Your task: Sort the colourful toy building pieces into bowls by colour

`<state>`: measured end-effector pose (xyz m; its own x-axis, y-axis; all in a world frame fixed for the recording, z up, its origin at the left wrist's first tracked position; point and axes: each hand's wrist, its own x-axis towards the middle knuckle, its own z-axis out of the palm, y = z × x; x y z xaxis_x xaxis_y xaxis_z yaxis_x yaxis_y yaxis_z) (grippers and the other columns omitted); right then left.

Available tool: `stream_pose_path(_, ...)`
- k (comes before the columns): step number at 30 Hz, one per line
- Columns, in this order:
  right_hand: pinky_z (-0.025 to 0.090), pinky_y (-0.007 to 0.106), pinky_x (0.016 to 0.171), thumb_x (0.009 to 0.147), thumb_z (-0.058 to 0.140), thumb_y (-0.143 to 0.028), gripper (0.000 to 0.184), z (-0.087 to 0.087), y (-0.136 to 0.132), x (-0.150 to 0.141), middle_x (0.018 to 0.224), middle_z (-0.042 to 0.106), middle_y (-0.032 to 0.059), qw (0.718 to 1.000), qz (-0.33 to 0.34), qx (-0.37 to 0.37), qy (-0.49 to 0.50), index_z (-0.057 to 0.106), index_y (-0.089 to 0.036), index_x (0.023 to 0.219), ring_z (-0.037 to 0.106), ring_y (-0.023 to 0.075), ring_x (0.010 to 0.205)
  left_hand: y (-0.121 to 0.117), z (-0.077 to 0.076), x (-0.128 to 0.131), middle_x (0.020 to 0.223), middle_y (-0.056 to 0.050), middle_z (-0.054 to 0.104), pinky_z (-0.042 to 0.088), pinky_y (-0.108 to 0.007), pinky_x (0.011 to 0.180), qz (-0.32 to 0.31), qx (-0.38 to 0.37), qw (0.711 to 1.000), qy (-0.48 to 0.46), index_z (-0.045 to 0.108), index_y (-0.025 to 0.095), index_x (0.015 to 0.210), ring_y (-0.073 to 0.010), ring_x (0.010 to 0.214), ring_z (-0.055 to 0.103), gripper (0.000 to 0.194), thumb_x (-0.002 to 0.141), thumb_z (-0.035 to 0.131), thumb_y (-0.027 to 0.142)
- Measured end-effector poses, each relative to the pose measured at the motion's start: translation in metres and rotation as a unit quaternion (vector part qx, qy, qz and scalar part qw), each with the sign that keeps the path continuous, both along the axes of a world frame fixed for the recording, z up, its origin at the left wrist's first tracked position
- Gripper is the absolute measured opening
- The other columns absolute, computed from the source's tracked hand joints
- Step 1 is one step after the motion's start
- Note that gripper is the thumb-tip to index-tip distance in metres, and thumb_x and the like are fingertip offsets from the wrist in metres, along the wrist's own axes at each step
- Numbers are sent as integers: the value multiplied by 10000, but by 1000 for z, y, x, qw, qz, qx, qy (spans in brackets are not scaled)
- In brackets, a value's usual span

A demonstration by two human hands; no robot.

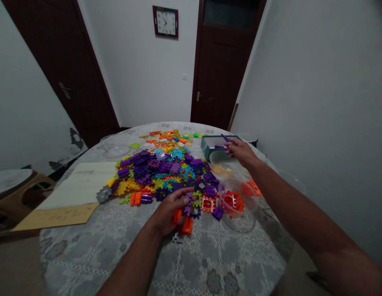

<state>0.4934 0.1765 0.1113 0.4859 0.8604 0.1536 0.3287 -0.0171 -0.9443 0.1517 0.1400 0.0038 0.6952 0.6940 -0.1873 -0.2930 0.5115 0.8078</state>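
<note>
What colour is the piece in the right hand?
Purple. The piece in the right hand shows best in the head view.

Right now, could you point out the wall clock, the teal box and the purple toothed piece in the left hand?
Wall clock point(165, 22): head view, middle of its white face.
Teal box point(209, 153): head view, its outer near wall.
Purple toothed piece point(188, 207) in the left hand point(168, 209): head view, its toothed flat side.

The right arm point(289, 201) extends farther forward with pinched fingers point(234, 144), the left arm point(137, 253) nearer with curled fingers point(182, 191)
</note>
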Motion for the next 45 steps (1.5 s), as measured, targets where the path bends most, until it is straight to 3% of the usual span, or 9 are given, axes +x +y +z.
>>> stream_pose_path(5,524,229,563,912,567,-145,368,-21,-41,-39,1231,768,107,992,106,-33,-62,722,-166,1245,701,127,733,-1,2,1,1096,-137,737,383,-146,356,25,2,1000,-10,679,166,1312,-149,704,703,567,804,903,286)
stream_pose_path(10,581,376,892,1001,615,-245,315,-36,-98,-104,1211,770,96,927,288,9,-240,728,-218,1294,715,221,1047,-1,1,2,993,-97,740,365,-153,355,24,21,999,4,682,170,1289,-119,607,654,542,819,896,335)
stream_pose_path(13,541,427,996,1010,622,-193,413,-43,-115,-131,1321,719,112,895,332,53,-293,651,-240,1420,676,236,1168,-2,1,3,830,-30,683,337,-158,347,17,38,999,19,705,158,1194,-84,504,552,492,803,910,375)
stream_pose_path(17,532,380,908,1021,641,-168,305,-54,-116,-143,1136,718,86,886,338,62,-311,703,-232,1313,662,208,1026,-4,4,4,751,-5,643,307,-153,361,19,50,998,36,714,153,1026,-68,478,511,425,765,936,405)
stream_pose_path(22,512,327,842,1035,674,-229,171,-56,-118,-140,1013,717,50,905,295,71,-298,735,-222,1195,656,180,925,-1,6,4,814,-36,660,350,-150,374,40,17,998,48,709,154,1006,-113,586,602,365,807,889,402)
stream_pose_path(26,510,318,837,1066,606,-265,143,-46,-131,-133,969,743,43,931,227,87,-271,740,-215,1075,678,176,903,4,6,1,870,-82,691,380,-159,385,27,-33,999,18,709,133,1080,-158,663,658,359,735,799,171)
stream_pose_path(32,495,300,751,1046,600,-303,228,-39,-160,-100,883,736,3,970,121,39,-205,709,-242,1237,654,157,767,4,7,0,866,-102,720,402,-175,428,16,-16,999,49,696,127,1165,-168,641,670,523,655,811,94)
stream_pose_path(40,508,291,704,1042,571,-335,285,-49,-174,-55,944,753,33,983,99,-15,-151,718,-240,1267,664,168,771,4,4,-1,937,-148,776,354,-165,420,-1,23,997,80,665,135,1287,-39,441,479,626,729,933,227)
stream_pose_path(45,488,256,607,998,613,-350,247,-42,-159,-33,850,724,20,973,166,-75,-141,753,-210,1146,620,142,672,3,-1,3,759,-82,728,290,-146,397,5,31,994,105,684,123,1138,-35,411,450,464,792,911,334)
